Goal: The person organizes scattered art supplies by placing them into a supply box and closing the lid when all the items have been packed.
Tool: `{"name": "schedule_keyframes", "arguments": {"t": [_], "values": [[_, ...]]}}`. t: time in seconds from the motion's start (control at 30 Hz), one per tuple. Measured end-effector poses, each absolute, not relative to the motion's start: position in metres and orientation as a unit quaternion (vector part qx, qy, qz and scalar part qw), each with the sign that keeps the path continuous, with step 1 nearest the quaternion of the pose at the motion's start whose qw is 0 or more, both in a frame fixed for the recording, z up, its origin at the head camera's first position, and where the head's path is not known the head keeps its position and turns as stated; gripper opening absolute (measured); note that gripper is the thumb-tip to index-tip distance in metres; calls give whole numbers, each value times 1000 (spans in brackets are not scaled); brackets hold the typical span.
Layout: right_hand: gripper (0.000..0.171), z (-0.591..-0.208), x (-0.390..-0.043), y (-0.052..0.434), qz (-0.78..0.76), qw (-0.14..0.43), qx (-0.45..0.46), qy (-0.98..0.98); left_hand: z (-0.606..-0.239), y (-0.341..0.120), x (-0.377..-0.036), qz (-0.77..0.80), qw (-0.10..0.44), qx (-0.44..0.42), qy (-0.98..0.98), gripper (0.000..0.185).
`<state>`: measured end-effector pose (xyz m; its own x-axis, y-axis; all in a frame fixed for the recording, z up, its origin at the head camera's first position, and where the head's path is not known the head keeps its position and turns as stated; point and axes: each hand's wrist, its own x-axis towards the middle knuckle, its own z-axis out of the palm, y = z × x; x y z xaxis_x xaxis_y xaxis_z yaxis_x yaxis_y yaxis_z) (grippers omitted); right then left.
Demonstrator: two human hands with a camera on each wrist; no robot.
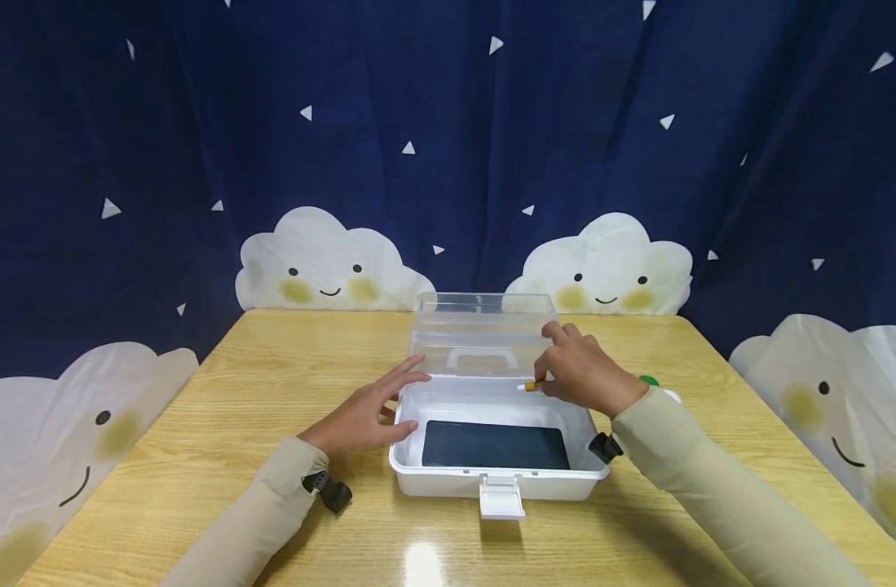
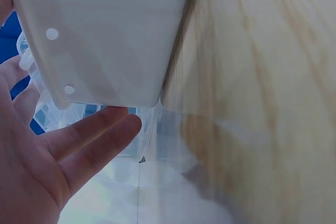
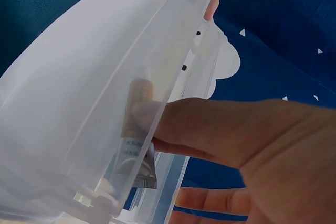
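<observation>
A white plastic box (image 1: 448,483) stands on the table with its clear lid (image 1: 484,326) raised at the back. Over the box's right rear part, my right hand (image 1: 583,371) pinches a small paint tube (image 1: 530,386), yellow with a white tip. In the right wrist view the tube (image 3: 137,129) shows through the translucent wall, its flat crimped end downward, held by the thumb. My left hand (image 1: 363,416) is at the box's left side, fingers spread and extended. In the left wrist view two fingers lie by the box wall (image 2: 110,40).
A dark flat rectangle (image 1: 495,445) lies on the box floor. The front latch (image 1: 501,497) hangs down. Partly behind my right forearm are a green item (image 1: 649,380) and a white one (image 1: 673,396). A dark blue curtain (image 1: 448,187) with clouds hangs behind the wooden table (image 1: 323,342).
</observation>
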<state>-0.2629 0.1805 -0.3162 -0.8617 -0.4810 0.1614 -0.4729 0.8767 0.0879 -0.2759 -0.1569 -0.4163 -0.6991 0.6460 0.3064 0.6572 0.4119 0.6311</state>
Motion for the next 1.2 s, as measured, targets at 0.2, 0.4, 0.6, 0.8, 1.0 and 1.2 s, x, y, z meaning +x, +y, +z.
{"name": "schedule_keyframes", "arguments": {"t": [0.2, 0.4, 0.6, 0.8, 1.0, 1.2], "values": [[12, -315, -262, 179, -40, 81, 241, -966, -415, -156, -275, -380, 5, -383, -842, 63], [13, -316, -263, 177, -54, 86, 243, -965, -415, -157, -275, -380, 4, -377, -845, 64], [11, -317, -265, 176, -48, 98, 245, -963, -416, -157, -275, -382, 5, -382, -841, 63], [9, -318, -267, 173, -50, 102, 239, -964, -416, -157, -275, -381, 3, -381, -843, 63], [8, -317, -266, 173, -50, 100, 237, -965, -410, -155, -270, -391, 2, -376, -840, 64], [9, -317, -267, 173, -49, 102, 237, -965, -391, -152, -255, -408, -8, -381, -830, 62]]}}
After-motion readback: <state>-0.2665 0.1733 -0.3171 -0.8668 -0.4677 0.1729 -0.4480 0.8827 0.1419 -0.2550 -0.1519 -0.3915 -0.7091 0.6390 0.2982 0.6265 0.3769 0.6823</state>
